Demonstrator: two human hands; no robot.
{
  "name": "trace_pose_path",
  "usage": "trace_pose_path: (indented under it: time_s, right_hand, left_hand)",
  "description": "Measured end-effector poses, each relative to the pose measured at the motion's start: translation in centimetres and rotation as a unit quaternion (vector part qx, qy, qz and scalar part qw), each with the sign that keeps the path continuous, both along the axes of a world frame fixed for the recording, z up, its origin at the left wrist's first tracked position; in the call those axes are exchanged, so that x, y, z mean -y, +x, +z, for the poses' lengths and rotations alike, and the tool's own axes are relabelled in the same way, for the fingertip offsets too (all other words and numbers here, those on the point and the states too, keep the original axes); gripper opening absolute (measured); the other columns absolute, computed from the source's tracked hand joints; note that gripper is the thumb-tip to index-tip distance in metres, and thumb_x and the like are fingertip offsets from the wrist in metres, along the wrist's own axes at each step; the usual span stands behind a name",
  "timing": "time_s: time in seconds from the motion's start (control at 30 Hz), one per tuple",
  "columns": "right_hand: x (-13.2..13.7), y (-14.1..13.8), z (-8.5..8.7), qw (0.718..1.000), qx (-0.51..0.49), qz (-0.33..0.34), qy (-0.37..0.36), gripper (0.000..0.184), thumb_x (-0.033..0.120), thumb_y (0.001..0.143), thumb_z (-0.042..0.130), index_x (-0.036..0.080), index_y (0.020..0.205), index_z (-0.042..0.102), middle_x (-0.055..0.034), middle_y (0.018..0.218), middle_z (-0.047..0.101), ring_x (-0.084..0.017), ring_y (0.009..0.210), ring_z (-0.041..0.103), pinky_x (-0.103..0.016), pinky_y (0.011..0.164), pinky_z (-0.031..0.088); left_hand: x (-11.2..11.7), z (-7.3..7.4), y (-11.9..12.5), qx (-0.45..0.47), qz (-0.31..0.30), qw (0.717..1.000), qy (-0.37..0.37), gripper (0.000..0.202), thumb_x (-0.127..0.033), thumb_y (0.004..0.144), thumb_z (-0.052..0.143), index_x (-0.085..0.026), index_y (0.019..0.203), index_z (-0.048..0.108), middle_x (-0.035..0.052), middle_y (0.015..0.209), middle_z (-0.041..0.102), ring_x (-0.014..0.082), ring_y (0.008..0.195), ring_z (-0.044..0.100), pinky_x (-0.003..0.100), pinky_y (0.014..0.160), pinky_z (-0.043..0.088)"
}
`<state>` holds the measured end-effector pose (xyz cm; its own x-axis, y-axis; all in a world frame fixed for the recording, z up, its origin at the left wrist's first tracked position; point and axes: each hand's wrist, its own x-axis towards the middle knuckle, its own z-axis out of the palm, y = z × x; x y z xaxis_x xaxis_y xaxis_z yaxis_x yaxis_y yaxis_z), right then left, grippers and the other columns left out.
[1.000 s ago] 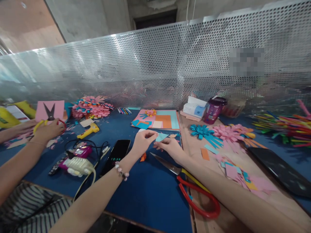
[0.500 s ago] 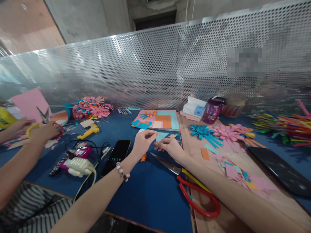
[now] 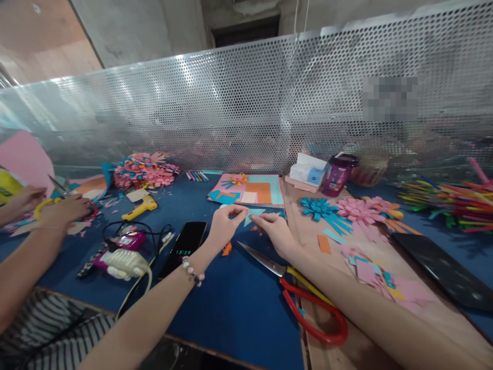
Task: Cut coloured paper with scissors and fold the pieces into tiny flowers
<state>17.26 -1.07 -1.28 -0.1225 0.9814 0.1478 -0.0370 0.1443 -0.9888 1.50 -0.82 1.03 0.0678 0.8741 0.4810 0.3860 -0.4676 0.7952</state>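
My left hand (image 3: 228,223), with a beaded bracelet at the wrist, is closed in a pinch of thumb and fingers over the blue tabletop. Facing it a short gap away, my right hand (image 3: 271,231) also pinches. Whatever sits between the fingertips is too small to make out. Light blue paper (image 3: 256,212) shows just behind the fingertips. Below my right hand lie large scissors (image 3: 269,263) with red and yellow handles, blades pointing toward my left hand. A small orange scrap (image 3: 227,250) is under my left hand.
A phone (image 3: 188,239), a yellow glue gun (image 3: 140,207) and a plugged power strip (image 3: 127,257) lie left. Behind are stacked coloured papers (image 3: 275,187). Paper flowers (image 3: 360,210), a purple cup (image 3: 339,174) and pipe cleaners (image 3: 450,203) stand right. A co-worker's hand (image 3: 69,210) holds scissors.
My right hand has shifted slightly right and its fingertips sit a little farther from my left. At left, the co-worker's pink sheet and scissors have moved left.
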Motion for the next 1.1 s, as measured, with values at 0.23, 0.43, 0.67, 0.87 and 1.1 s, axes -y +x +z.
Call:
trace_pose_path:
  time_s: [0.23, 0.43, 0.67, 0.87, 1.1]
  right_hand:
    - [-0.6, 0.2, -0.8, 0.999, -0.033, -0.011, 0.002, 0.034, 0.048, 0.064, 0.07, 0.014, 0.063, 0.067, -0.0035, 0.061, 0.064, -0.01, 0.051, 0.048, -0.025, 0.051, 0.036]
    - [-0.8, 0.3, -0.8, 0.997, -0.07, -0.029, -0.012, 0.033, 0.047, 0.062, 0.072, 0.014, 0.065, 0.066, -0.003, 0.061, 0.062, -0.011, 0.054, 0.05, -0.024, 0.05, 0.035]
    - [-1.0, 0.4, -1.0, 0.993, -0.103, -0.039, -0.035, 0.031, 0.044, 0.06, 0.074, 0.015, 0.067, 0.068, -0.0019, 0.062, 0.063, -0.011, 0.056, 0.051, -0.024, 0.051, 0.035]
    - [-1.1, 0.6, -1.1, 0.988, -0.138, -0.053, -0.051, 0.031, 0.041, 0.058, 0.077, 0.014, 0.072, 0.07, -0.0022, 0.066, 0.063, -0.011, 0.059, 0.052, -0.024, 0.051, 0.035]
    - [-1.0, 0.6, -0.9, 0.982, -0.176, -0.035, -0.051, 0.029, 0.041, 0.06, 0.075, 0.015, 0.069, 0.067, -0.0016, 0.065, 0.06, -0.013, 0.061, 0.054, -0.024, 0.049, 0.035]
  left_hand:
    - [-0.2, -0.3, 0.0, -0.009, 0.002, 1.0, -0.002, 0.019, -0.032, 0.077, 0.059, -0.017, 0.079, 0.071, 0.0044, 0.08, 0.071, 0.0176, 0.075, 0.064, 0.028, 0.074, 0.048]
    - [-0.6, -0.6, -0.2, 0.001, -0.005, 1.0, -0.013, 0.021, -0.035, 0.076, 0.06, -0.016, 0.078, 0.071, 0.0051, 0.081, 0.071, 0.0181, 0.076, 0.063, 0.028, 0.073, 0.047]
    - [-0.9, -1.0, -0.3, 0.021, -0.015, 0.999, -0.042, 0.024, -0.037, 0.075, 0.062, -0.016, 0.081, 0.071, 0.006, 0.081, 0.071, 0.0182, 0.075, 0.063, 0.028, 0.07, 0.047]
    - [-1.0, -0.9, -0.4, 0.041, -0.008, 0.997, -0.066, 0.025, -0.038, 0.072, 0.063, -0.015, 0.079, 0.071, 0.0062, 0.079, 0.07, 0.0183, 0.073, 0.062, 0.028, 0.068, 0.047]
    - [-1.1, -1.0, -0.3, 0.042, -0.001, 0.997, -0.072, 0.025, -0.039, 0.072, 0.063, -0.016, 0.079, 0.071, 0.0064, 0.081, 0.071, 0.019, 0.076, 0.063, 0.029, 0.069, 0.046]
